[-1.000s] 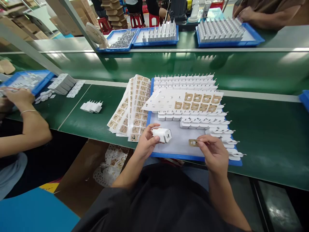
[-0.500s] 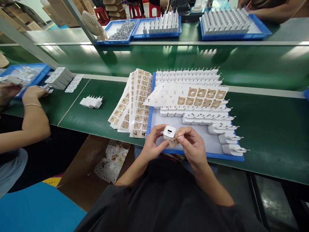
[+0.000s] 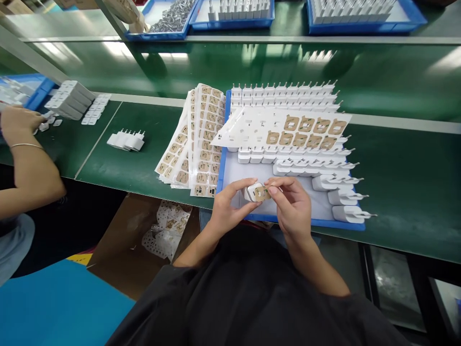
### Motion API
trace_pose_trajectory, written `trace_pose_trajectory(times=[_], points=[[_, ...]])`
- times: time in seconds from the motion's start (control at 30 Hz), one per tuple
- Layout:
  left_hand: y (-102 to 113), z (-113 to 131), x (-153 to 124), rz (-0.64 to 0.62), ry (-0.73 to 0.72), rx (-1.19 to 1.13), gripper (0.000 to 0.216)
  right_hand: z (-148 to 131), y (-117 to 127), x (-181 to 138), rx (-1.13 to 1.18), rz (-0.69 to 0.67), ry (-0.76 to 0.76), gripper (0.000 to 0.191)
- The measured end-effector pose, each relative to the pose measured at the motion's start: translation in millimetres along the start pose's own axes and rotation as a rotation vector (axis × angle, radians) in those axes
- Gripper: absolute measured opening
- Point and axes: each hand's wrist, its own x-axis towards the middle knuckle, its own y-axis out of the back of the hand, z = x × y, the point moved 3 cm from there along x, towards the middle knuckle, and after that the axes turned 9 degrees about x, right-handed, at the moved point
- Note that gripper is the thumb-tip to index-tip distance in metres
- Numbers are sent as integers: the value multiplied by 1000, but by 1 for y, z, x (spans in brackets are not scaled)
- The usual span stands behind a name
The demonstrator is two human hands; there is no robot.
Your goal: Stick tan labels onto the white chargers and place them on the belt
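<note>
Between thumb and fingers, my left hand [image 3: 232, 204] grips a white charger [image 3: 249, 192] above the near edge of the blue tray [image 3: 222, 175]. My right hand [image 3: 292, 204] pinches a brown adhesive sticker [image 3: 261, 193], which lies against the charger's port face and partly covers it. Whether it is stuck down I cannot tell. Rows of white chargers [image 3: 347, 214] with metal pins fill the back and right of the tray. A partly used sticker sheet [image 3: 252, 129] rests across those rows, with brown stickers on its right part.
Stacked sticker sheets [image 3: 205, 139] lie left of the tray. Farther left stand a few chargers [image 3: 126, 140] and a co-worker's arm [image 3: 30, 158]. Trays of parts [image 3: 230, 21] line the raised shelf. Below the table edge, a cardboard box [image 3: 126, 240] holds used backing sheets.
The sticker has moved from just below the charger onto its port face, and the charger has turned. The camera view has tilted down. The co-worker's arm has shifted left.
</note>
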Motion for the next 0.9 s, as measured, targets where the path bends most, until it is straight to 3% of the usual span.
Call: trace_pose_trajectory(times=[0.9], points=[[-1, -1, -1, -24, 20, -16, 46, 3, -4, -2, -7, -8, -17, 6]])
